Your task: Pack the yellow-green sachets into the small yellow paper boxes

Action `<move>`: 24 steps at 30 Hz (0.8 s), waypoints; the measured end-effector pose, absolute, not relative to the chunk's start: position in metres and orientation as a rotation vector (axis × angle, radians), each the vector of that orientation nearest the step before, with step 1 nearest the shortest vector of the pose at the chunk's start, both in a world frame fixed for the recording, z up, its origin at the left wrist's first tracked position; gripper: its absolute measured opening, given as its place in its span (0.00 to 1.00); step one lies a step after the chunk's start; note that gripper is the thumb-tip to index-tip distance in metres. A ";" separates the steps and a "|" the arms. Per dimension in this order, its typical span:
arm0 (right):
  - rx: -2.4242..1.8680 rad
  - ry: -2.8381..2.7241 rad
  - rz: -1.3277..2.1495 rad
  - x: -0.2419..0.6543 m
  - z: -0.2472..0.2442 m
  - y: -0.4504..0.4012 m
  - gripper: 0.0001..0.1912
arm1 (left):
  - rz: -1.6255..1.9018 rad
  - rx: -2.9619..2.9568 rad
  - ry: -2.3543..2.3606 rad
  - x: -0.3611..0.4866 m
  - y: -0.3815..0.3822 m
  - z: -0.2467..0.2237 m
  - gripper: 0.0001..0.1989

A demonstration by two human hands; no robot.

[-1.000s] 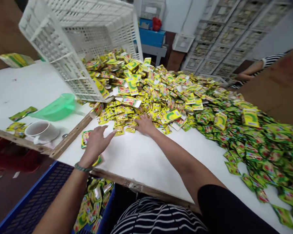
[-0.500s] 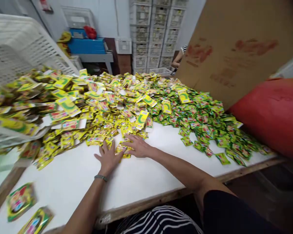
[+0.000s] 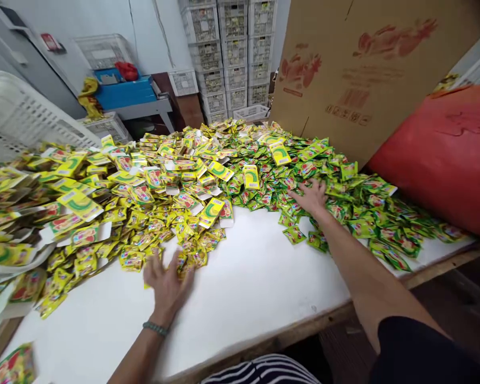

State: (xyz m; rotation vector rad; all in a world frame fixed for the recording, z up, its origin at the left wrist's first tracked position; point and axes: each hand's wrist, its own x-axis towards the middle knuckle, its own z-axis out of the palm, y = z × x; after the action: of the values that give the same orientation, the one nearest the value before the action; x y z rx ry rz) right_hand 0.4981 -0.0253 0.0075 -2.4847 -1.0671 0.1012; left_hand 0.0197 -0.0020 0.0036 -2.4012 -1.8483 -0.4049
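Observation:
My left hand [image 3: 167, 285], a beaded bracelet at its wrist, rests at the front edge of the yellow sachets [image 3: 148, 221]. Its fingers are bent but apart, slightly blurred, and touch a few sachets. Further right, my right hand [image 3: 312, 199] reaches into the heap of green sachets [image 3: 358, 226], its fingers spread over them. Yellow card boxes [image 3: 80, 204], some with white flaps standing out, lie over the sachets in the middle and on the left. Part of the right fingertips is hard to make out among the green sachets.
A white plastic basket [image 3: 36, 109] lies tipped at the left, boxes spilling from it. Behind the green heap stands a large cardboard carton [image 3: 336, 69], beside a red bulging sack [image 3: 444, 154]. Stacked crates [image 3: 236, 48] line the back. The white table [image 3: 240, 298] has a wooden front edge.
My right hand has left the yellow sachets beside my left hand and moved right onto the green heap. The left hand stays at the yellow sachets. The view has shifted somewhat.

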 end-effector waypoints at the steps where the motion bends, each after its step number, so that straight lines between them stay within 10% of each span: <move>1: -2.472 -1.107 0.112 0.486 0.001 -0.025 0.35 | -0.350 -2.501 -1.742 0.031 -0.005 0.003 0.29; 18: -1.687 -2.206 0.732 0.269 0.057 0.004 0.32 | -0.633 -2.604 -1.841 -0.003 0.047 0.063 0.25; 24: -2.005 -1.779 0.221 0.296 0.122 0.166 0.33 | -0.572 -2.409 -1.966 -0.030 0.159 0.118 0.36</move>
State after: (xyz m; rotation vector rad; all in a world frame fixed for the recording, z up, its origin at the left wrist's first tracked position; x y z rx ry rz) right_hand 0.2960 0.1663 0.1216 -2.0052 -1.7792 0.2212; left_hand -0.0303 0.1592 0.1177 -2.4090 -1.9660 -0.5718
